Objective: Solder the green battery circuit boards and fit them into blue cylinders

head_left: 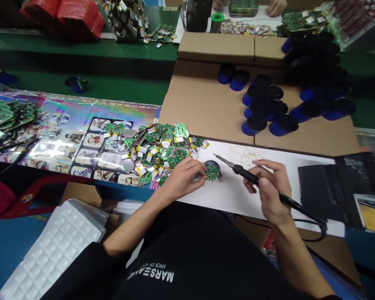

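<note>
With your left hand (184, 179) pinched on the green circuit board (211, 171) near the white work sheet's (237, 200) left end, steady the soldering iron (246, 176) gripped in your right hand (270, 189), its tip just beside the board.

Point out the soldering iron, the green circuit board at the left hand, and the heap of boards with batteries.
soldering iron (244, 173), head view, point on the black grip
green circuit board (211, 172), head view, point on its green face
heap of boards (158, 152), head view, point on its middle
</note>
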